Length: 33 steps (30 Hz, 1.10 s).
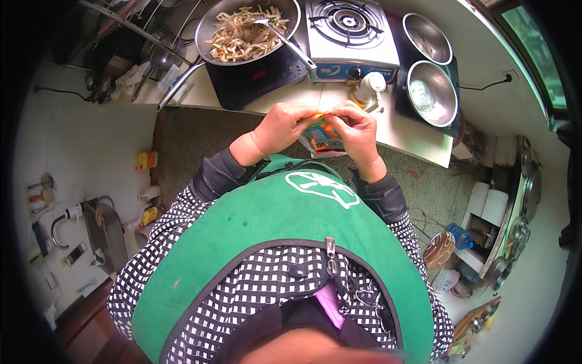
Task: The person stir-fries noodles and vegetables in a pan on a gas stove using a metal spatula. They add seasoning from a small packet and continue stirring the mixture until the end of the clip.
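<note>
My left hand (284,127) and my right hand (357,129) pinch the top edge of a colourful printed plastic packet (323,139), which hangs between them in front of the counter's edge. The hands nearly touch at the fingertips. Whether the packet's top is sealed cannot be seen. Beyond my left hand, a frying pan (202,43) holds sliced, cooked-looking food (245,38), with a metal spatula (291,45) resting in it and its handle over the rim. A bottle of yellowish liquid with a white cap (367,88) stands just behind my right hand.
The pan sits on a black induction cooker (254,82), its handle jutting left over the counter (409,141). Right of it stands a gas stove (350,27). Two metal bowls (432,93) rest on another black hob. Far left are a rack and a ladle; a sink (107,232) lies lower left.
</note>
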Available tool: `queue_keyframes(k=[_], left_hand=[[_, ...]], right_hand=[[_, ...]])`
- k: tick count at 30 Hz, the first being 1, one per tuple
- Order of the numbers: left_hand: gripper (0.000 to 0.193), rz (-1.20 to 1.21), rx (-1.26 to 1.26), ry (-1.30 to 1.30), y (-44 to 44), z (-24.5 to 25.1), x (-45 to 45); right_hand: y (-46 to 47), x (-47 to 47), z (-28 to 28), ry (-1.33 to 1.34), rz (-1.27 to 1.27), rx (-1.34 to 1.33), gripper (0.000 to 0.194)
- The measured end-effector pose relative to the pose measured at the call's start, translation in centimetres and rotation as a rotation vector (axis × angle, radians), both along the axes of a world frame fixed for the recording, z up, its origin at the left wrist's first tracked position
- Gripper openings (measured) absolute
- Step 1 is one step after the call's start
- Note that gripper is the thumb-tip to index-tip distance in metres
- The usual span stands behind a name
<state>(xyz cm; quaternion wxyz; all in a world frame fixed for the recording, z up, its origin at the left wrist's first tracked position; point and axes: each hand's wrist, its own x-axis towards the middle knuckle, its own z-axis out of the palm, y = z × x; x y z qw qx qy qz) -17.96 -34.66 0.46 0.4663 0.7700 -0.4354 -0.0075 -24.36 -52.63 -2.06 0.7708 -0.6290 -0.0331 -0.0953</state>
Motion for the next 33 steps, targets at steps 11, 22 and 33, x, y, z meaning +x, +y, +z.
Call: queue_keyframes(k=[11, 22, 33], left_hand=[[0.014, 0.143, -0.012, -0.323, 0.8, 0.1, -0.3], [0.005, 0.248, -0.098, -0.202, 4.3, 0.6, 1.1], [0.014, 0.106, -0.039, 0.396, 5.9, 0.0, 0.5]], right_hand=[[1.3, 1.8, -1.9, 0.106, 0.099, -0.064, 0.006], [4.5, 3.2, 0.9, 0.175, 0.182, 0.108, 0.008], [5.9, 2.7, 1.3, 0.183, 0.174, 0.209, 0.007]])
